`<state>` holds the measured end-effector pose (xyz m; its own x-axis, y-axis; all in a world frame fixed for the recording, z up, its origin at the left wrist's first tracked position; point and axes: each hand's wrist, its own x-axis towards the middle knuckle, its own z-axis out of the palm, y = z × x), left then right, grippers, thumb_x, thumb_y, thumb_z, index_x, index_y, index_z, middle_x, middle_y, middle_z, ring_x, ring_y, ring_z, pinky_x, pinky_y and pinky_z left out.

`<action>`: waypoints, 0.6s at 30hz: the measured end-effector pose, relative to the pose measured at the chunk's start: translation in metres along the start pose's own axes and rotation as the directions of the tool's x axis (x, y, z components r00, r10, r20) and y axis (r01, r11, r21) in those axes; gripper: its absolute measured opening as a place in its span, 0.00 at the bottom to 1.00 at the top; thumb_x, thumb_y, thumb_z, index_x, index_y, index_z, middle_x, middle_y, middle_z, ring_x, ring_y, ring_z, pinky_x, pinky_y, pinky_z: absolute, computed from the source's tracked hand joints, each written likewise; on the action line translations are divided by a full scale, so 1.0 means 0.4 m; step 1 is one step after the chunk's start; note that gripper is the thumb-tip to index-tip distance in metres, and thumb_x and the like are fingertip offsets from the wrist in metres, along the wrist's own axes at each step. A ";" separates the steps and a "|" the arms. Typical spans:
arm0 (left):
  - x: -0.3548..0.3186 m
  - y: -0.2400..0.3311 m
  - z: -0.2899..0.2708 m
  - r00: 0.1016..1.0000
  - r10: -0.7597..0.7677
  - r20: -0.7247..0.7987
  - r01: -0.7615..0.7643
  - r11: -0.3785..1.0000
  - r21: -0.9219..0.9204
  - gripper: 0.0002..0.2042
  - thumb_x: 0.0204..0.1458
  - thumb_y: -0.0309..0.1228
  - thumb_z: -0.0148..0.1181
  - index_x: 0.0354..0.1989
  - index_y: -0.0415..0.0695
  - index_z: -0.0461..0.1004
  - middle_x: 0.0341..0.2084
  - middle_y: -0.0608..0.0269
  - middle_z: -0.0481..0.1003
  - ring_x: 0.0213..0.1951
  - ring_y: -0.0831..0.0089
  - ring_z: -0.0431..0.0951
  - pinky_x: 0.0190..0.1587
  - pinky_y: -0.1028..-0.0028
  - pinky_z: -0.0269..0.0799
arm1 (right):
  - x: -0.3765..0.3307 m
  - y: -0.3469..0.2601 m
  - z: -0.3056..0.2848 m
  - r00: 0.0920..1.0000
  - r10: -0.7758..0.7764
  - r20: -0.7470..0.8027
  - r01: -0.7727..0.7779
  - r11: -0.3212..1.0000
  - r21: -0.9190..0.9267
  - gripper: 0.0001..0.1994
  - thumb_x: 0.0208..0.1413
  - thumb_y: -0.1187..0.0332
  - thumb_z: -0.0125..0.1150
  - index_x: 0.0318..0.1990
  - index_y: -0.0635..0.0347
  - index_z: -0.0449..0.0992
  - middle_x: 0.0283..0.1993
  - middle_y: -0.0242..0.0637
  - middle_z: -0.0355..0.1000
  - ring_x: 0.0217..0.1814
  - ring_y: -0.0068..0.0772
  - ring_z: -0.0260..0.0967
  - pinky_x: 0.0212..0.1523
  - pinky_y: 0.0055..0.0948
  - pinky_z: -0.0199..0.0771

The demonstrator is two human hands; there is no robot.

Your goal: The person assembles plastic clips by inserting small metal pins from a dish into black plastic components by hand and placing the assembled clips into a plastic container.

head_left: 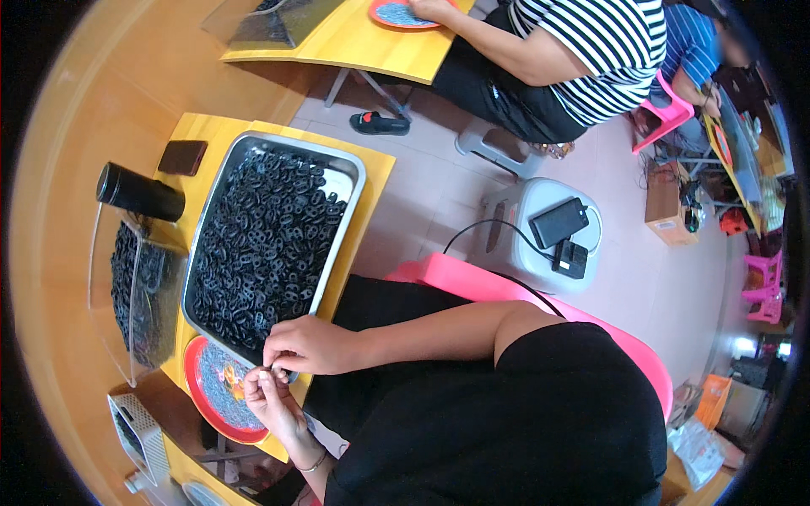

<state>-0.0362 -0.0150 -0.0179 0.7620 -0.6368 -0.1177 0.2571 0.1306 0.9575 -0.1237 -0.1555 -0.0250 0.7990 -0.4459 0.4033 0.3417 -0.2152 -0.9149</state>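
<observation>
My right hand and my left hand, which has a bracelet at the wrist, meet at their fingertips. The fingers of both are pinched together around something too small to make out. Just beyond them stands a large metal tray heaped with small black two-holed plastic pieces. Partly under the hands and the tray's corner lies a round red plate of small silvery pieces, with a patch of orange pattern showing through.
A clear bin of black pieces, a black cylinder and a dark phone-like case sit along the yellow table. A grey stool bears a black device with a cable. A co-worker in stripes sits at another table.
</observation>
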 end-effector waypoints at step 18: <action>-0.020 -0.002 0.031 0.985 0.091 -0.147 -0.056 0.973 0.226 0.04 0.54 0.24 0.49 0.34 0.38 0.68 0.24 0.67 0.71 0.26 0.83 0.69 0.31 0.84 0.66 | 0.031 -0.032 0.005 0.996 0.018 0.088 -0.003 0.985 -0.170 0.05 0.44 0.74 0.59 0.31 0.58 0.76 0.26 0.37 0.69 0.30 0.32 0.69 0.28 0.25 0.68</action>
<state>-0.0500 -0.0194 -0.0146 0.8614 -0.5033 -0.0678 0.0731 -0.0092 0.9973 -0.1171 -0.1564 -0.0085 0.8453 -0.3718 0.3837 0.2506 -0.3584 -0.8993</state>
